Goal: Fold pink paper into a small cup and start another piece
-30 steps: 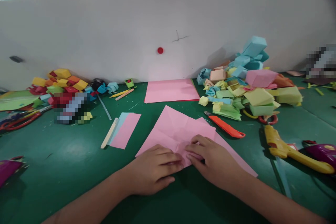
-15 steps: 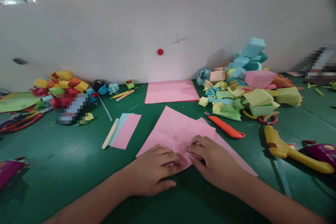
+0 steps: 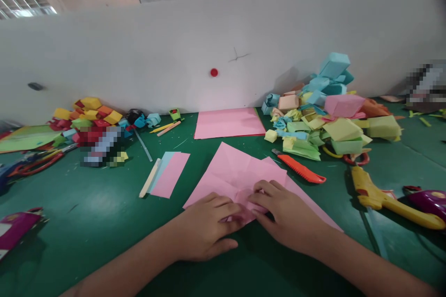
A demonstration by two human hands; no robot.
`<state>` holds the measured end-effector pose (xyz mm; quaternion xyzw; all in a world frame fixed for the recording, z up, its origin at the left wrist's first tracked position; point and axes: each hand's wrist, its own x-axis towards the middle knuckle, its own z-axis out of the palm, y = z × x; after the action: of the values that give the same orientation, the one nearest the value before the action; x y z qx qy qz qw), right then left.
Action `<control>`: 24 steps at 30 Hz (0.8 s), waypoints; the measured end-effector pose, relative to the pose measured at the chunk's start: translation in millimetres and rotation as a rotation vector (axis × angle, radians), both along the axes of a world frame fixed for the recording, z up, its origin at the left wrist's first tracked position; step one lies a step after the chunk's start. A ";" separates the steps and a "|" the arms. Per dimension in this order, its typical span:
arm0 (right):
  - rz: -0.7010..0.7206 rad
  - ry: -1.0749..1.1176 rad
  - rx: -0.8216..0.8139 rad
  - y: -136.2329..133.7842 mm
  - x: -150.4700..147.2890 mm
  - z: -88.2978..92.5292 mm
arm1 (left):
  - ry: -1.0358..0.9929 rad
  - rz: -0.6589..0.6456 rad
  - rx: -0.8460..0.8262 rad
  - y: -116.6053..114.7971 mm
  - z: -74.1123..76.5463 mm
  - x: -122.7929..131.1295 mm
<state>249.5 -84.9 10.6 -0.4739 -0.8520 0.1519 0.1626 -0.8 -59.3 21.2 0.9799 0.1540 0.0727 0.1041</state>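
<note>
A creased sheet of pink paper [image 3: 232,162] lies in front of me with its near edge folded up. My left hand [image 3: 207,225] lies over the near left part, fingertips resting on the fold and thumb held apart below. At the centre of the fold, my right hand [image 3: 278,211] pinches the paper between thumb and fingers. Part of the folded edge is hidden under the fingers. Beneath it, a second pink sheet [image 3: 310,202] sticks out to the right.
A red utility knife [image 3: 301,169] lies just right of the paper. Farther right are a yellow glue gun [image 3: 386,197] and piled paper boxes [image 3: 334,102]. Paper strips [image 3: 170,176] and a wooden stick [image 3: 149,178] lie left. Pink sheets [image 3: 230,123] rest against the white partition [image 3: 156,55].
The camera view has shifted slightly, so the scene sits a little lower and farther right. Both hands stay in nearly the same place on the pink paper.
</note>
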 end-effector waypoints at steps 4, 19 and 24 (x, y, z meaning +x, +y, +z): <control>0.172 -0.012 0.066 -3.1 3.4 7.3 | 0.011 0.003 0.034 -1.3 -2.2 0.3; 0.299 0.016 0.133 -5.7 3.9 13.6 | 0.051 0.000 0.062 -0.9 -5.7 -1.2; 0.293 0.014 0.109 -3.8 2.7 14.1 | 0.036 0.005 0.087 -0.7 -7.0 -1.2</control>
<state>252.2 -88.7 24.7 -0.3339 -0.9179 0.1310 0.1698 -2.0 -60.1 14.2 0.9842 0.1549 0.0621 0.0583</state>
